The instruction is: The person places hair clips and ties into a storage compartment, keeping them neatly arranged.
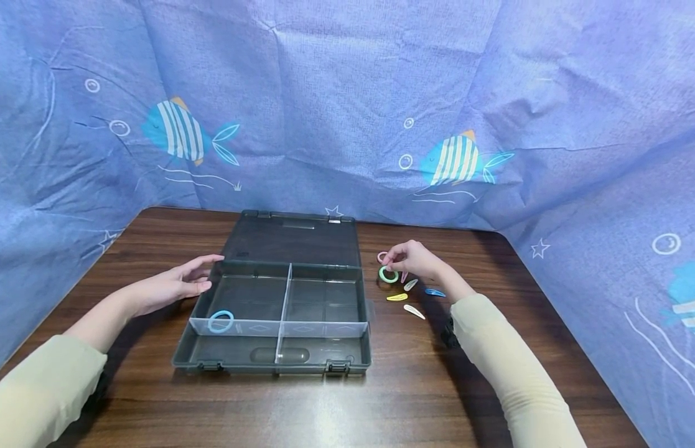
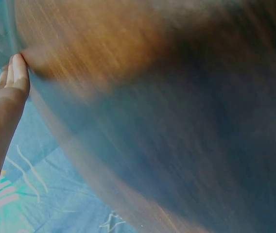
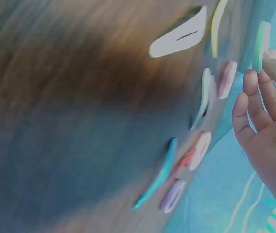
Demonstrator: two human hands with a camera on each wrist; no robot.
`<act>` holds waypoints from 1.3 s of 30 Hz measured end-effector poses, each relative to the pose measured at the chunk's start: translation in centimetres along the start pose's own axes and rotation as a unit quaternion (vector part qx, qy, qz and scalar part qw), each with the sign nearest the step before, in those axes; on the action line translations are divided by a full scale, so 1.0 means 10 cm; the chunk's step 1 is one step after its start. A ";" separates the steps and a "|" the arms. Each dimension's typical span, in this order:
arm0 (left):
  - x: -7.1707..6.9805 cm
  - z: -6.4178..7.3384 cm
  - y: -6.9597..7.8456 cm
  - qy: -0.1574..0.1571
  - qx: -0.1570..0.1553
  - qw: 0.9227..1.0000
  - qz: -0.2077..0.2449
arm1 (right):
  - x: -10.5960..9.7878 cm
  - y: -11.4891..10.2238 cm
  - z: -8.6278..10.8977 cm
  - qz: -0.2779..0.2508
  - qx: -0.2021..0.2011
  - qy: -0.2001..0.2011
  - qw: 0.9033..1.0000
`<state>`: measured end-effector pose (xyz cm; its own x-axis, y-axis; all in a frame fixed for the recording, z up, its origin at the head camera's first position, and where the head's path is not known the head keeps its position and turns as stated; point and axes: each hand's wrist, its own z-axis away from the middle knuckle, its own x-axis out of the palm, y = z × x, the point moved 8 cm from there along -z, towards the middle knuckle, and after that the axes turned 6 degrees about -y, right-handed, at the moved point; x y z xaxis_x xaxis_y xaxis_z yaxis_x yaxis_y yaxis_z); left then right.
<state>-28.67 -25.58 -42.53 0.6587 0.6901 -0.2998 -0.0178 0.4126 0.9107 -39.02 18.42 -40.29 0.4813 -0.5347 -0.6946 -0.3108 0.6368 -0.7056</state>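
My left hand (image 1: 170, 287) rests its extended fingers against the left side of an open dark grey organizer box (image 1: 271, 367). Inside the box a blue hair tie (image 1: 211, 322) lies at the clear long divider, left part; which side of it I cannot tell. Right of the box, my right hand (image 1: 419, 261) pinches a green hair tie (image 3: 261, 46) between thumb and finger, above the table. Around it lie a pink hair tie (image 1: 379, 257), a yellow hair clip (image 1: 397, 297), a cream clip (image 1: 414, 311), a pale clip (image 1: 410, 285) and a blue clip (image 1: 435, 292).
Clear dividers (image 1: 285, 298) split the box into several compartments, and its lid (image 1: 293, 239) lies back behind it. The right wrist view also shows a purple ring-shaped piece (image 3: 173, 196) near a pink one. A blue fish-print cloth (image 1: 336, 93) hangs behind the brown wooden table (image 1: 241, 410).
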 end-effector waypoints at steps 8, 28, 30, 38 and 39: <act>-0.01 0.00 -0.02 -0.001 0.003 1.000 0.002 | -0.08 -0.29 0.03 0.080 -0.037 0.003 0.996; 0.00 -0.01 -0.01 -0.003 0.003 1.000 0.009 | -0.16 -1.05 0.09 0.025 -0.054 -0.027 0.998; 0.00 -0.01 -0.01 -0.003 0.003 1.000 0.008 | -0.16 -1.13 0.09 0.035 -0.057 -0.025 0.997; -0.01 -0.02 -0.02 -0.001 0.004 1.000 0.010 | -0.12 -1.47 0.03 0.062 -0.078 -0.030 0.995; -0.01 -0.02 -0.02 -0.001 0.004 1.000 0.010 | -0.11 -1.52 0.03 0.066 -0.085 -0.030 0.994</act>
<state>-28.86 -25.59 -42.76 0.6595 0.6972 -0.2809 -0.0245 0.3935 0.9190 -34.60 9.50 -28.74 0.4738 -0.4151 -0.7767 -0.5058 0.5937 -0.6258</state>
